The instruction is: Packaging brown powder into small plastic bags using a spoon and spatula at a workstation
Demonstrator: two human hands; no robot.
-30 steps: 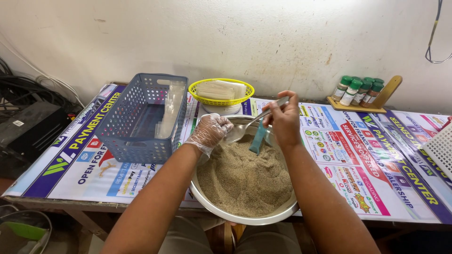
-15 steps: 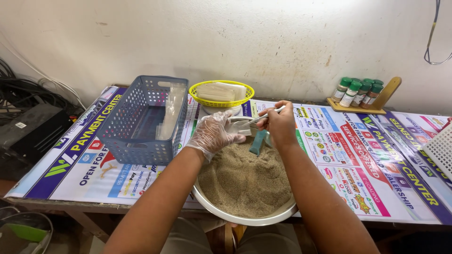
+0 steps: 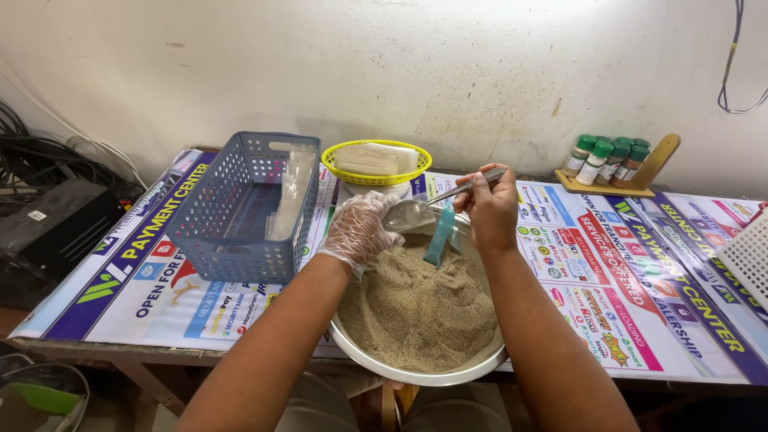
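A right hand (image 3: 490, 210), bare, grips a metal spoon (image 3: 416, 212) and a teal scoop (image 3: 439, 236) over a steel bowl (image 3: 416, 370) of tan grain on the counter (image 3: 608, 288). The gloved left hand (image 3: 360, 232), fingers loosely curled, touches the spoon's bowl. A blue basket (image 3: 240, 208) sits just left.

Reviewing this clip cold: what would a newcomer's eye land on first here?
Front and centre, the big metal bowl heaped with tan granular powder. Over its far rim the gloved left hand meets the bare right hand, which holds a metal spoon and a teal strip. Next come the blue basket to the left and the yellow basket behind the bowl.
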